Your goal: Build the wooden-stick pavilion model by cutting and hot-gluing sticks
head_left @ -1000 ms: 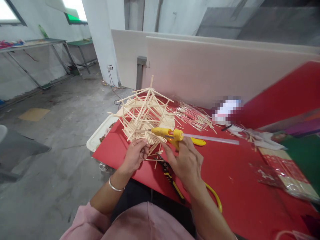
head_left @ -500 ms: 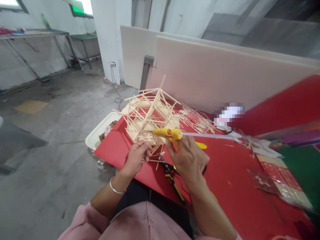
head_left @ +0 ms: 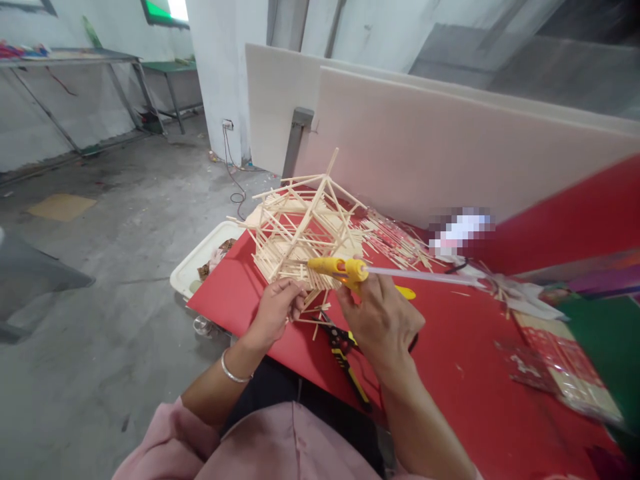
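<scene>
Yellow glue gun [head_left: 337, 269] clasped in right hand [head_left: 383, 320] grip | left hand [head_left: 275, 312] pinches stick frame [head_left: 305, 230]

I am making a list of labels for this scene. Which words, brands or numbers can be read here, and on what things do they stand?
None can be read.
Glue gun in the right hand: no legible brand.
Patch on the red table: blurred out.
Packet with a red pattern: too blurred to read.

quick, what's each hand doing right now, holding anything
Left hand: closed, fingers pinching the near edge of the stick model.
Right hand: closed around the yellow glue gun, nozzle at the model.
</scene>
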`<control>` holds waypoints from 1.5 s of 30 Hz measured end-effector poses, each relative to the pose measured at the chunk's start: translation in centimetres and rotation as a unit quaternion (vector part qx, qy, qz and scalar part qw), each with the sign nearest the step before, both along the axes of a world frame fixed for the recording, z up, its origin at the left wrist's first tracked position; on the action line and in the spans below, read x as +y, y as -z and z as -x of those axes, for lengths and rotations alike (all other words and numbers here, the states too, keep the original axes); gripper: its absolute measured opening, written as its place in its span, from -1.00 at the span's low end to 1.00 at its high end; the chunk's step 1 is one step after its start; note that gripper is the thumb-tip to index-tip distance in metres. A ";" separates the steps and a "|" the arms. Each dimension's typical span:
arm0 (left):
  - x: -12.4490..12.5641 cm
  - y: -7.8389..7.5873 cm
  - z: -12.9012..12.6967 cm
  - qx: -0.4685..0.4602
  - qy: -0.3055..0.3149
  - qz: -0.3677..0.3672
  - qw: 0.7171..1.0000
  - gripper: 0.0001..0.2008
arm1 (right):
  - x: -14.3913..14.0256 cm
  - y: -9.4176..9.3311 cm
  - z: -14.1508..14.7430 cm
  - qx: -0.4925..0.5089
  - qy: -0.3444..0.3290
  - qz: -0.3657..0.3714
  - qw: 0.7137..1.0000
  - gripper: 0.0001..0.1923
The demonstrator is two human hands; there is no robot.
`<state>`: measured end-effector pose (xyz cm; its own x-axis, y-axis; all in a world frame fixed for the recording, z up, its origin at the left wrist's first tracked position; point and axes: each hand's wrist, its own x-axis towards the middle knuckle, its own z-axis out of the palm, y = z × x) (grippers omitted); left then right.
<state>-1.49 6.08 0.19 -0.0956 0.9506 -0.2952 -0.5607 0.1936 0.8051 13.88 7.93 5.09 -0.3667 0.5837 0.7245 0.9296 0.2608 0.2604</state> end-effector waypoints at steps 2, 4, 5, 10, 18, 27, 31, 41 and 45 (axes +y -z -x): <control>0.0 0.0 0.1 -0.002 -0.002 0.000 1.000 -0.69 | 0.0 0.1 -0.1 0.003 0.004 0.002 1.000 -0.80; 0.1 0.0 0.1 -0.003 -0.001 -0.001 1.000 -0.70 | 0.0 0.1 -0.1 0.005 0.005 0.006 1.000 -0.80; 0.2 0.0 0.1 -0.003 0.000 -0.002 1.000 -0.70 | 0.0 0.1 -0.1 0.006 0.004 0.007 1.000 -0.80; 0.3 0.0 0.1 -0.008 0.004 -0.003 1.000 -0.71 | -0.1 0.0 -0.3 0.008 -0.003 0.008 1.000 -0.80; 0.4 -0.1 -0.2 -0.014 0.002 0.006 1.000 -0.71 | -0.4 0.0 -0.7 0.014 0.010 0.010 1.000 -0.82; 0.3 0.1 -0.3 -0.031 0.003 -0.006 0.999 -0.71 | -1.1 -0.1 -1.1 0.009 -0.002 -0.007 1.000 -0.80; 0.2 0.2 -0.4 -0.042 0.001 -0.006 0.999 -0.66 | -1.4 -0.2 -1.3 0.008 -0.009 0.010 1.000 -0.81; -0.1 1.2 -0.3 -0.041 0.008 -0.010 0.999 -0.62 | -1.8 -0.4 -1.1 0.004 -0.013 0.028 1.000 -0.85; 0.0 1.0 -0.5 -0.050 0.008 -0.012 0.999 -0.65 | -2.0 -0.5 -1.3 0.006 -0.015 0.025 1.000 -0.85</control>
<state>-1.03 6.04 -0.77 -0.0523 0.9589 -0.2787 -0.6356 0.1833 0.7500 15.22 5.97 5.55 -0.3765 0.6085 0.6985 0.9240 0.3010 0.2358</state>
